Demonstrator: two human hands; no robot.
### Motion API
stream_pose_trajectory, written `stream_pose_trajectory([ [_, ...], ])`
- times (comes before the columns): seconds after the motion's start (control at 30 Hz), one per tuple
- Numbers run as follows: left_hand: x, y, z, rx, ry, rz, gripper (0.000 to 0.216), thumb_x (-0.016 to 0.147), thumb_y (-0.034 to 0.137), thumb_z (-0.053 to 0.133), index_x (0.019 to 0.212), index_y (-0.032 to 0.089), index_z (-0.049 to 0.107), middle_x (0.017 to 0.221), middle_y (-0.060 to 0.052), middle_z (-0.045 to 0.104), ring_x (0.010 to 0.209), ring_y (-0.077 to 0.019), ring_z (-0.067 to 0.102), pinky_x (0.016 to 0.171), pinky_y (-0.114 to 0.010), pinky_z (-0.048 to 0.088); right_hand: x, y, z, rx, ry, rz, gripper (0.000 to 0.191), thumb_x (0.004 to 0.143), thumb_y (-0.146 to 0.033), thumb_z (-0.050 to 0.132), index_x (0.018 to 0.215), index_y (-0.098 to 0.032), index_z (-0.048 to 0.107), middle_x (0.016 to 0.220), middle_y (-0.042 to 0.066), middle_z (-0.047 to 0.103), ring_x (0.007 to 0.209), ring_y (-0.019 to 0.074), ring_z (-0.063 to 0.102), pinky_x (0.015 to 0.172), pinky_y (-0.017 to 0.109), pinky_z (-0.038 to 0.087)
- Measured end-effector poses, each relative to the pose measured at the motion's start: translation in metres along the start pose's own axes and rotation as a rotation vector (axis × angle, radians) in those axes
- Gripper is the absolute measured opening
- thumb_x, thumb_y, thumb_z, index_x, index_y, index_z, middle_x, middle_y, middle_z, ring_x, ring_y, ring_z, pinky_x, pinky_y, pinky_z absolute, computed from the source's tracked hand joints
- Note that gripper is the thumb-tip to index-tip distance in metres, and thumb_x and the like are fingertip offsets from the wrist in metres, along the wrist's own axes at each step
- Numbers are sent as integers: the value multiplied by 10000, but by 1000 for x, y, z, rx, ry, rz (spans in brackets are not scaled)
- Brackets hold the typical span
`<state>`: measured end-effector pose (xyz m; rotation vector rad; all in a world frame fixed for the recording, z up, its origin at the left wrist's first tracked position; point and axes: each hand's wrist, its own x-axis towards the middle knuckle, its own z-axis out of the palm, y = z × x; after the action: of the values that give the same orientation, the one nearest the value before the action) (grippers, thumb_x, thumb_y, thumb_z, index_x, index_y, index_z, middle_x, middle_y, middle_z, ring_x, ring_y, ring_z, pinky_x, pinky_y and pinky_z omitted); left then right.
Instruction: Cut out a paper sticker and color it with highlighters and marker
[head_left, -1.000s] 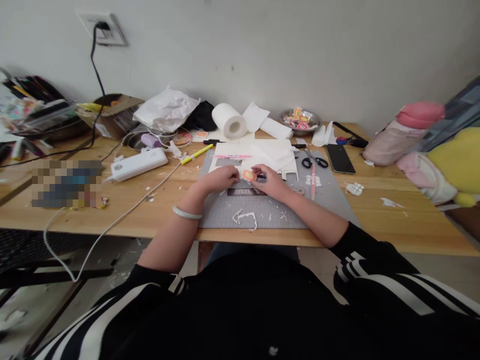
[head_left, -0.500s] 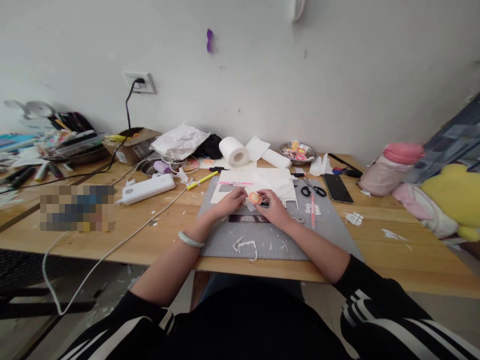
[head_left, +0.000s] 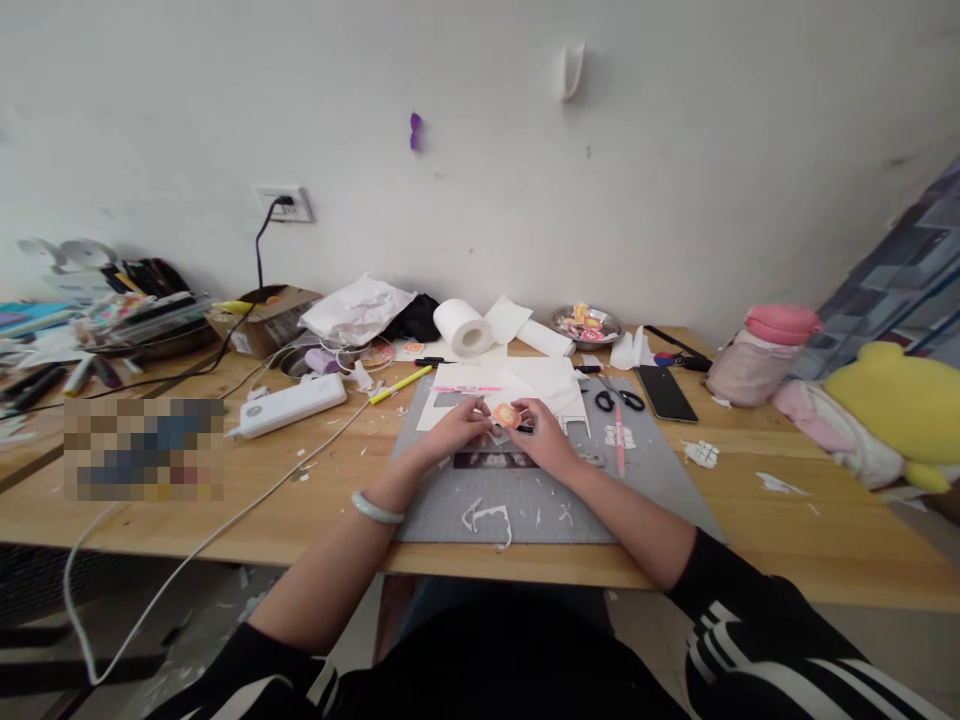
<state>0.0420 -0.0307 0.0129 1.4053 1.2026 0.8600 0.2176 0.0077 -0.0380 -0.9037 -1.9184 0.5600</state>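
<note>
Both my hands meet over a grey cutting mat [head_left: 645, 480] at the middle of a wooden table. Between their fingertips sits a small round orange sticker cut-out [head_left: 507, 414]. My left hand [head_left: 454, 431], a pale bangle on its wrist, pinches the cut-out's left side. My right hand [head_left: 544, 441] pinches its right side and also seems to hold a dark thin tool. Under my hands lies a dark printed strip [head_left: 486, 460]. White paper sheets [head_left: 525, 383] lie just beyond them.
Scissors [head_left: 619, 400], a pink pen [head_left: 619, 440] and a black phone [head_left: 663, 392] lie right of my hands. Behind are a tissue roll [head_left: 463, 326] and a metal bowl of stickers [head_left: 586, 324]. A white power bank [head_left: 288, 404] with cable lies left. A pink bottle [head_left: 757, 352] stands right.
The camera has tilted upward, showing more wall. My hands stay together on the mat with the orange cut-out between them, shifting only slightly.
</note>
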Motion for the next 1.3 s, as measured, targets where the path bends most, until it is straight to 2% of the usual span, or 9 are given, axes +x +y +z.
stream_pose_trajectory([
  [0.1,1,0,1,-25,7,-38,143,756,218,606,820,172,487,694,25,634,538,-92,542,530,-214,404,0,-2,-1,-4,2,-6,246,885,-331,558,1049,-148,573,996,52,606,845,163,601,755,361,516],
  [0.27,3,-1,1,-31,17,-77,142,854,267,575,880,128,560,732,16,598,557,-86,533,552,-235,452,0,-3,-3,-6,18,-19,247,882,-334,561,1043,-147,572,985,50,604,837,161,599,746,356,516],
  [0.5,2,1,0,-16,-31,-74,173,871,291,565,888,121,586,767,3,618,595,-95,557,601,-260,480,1,-4,-6,0,50,-44,264,878,-349,562,1056,-154,564,1002,54,598,857,168,593,767,368,509],
  [0.83,3,-3,-2,4,-110,-28,174,881,286,552,868,116,583,796,-6,620,603,-90,553,594,-252,480,0,-1,-4,-45,-57,-55,262,880,-351,562,1040,-144,577,979,51,615,866,171,607,776,375,514],
  [1.07,8,-10,-2,54,-75,-35,171,885,284,549,885,117,585,773,2,600,632,-98,567,599,-257,497,2,-16,-5,-182,-142,-16,249,875,-346,575,1009,-138,600,980,52,640,886,173,621,795,376,516],
  [1.17,9,-11,-2,78,-51,-52,183,888,294,544,898,116,585,783,-2,599,636,-98,569,591,-255,499,22,-18,-35,-307,-112,64,246,864,-357,589,993,-149,620,999,51,653,921,176,619,844,390,497],
  [1.3,9,-11,-1,97,-27,-65,189,891,302,539,890,117,579,760,5,586,607,-90,552,563,-241,485,45,5,-125,-585,148,351,289,900,-366,525,1076,-149,600,1141,84,609,1066,221,566,947,470,417],
])
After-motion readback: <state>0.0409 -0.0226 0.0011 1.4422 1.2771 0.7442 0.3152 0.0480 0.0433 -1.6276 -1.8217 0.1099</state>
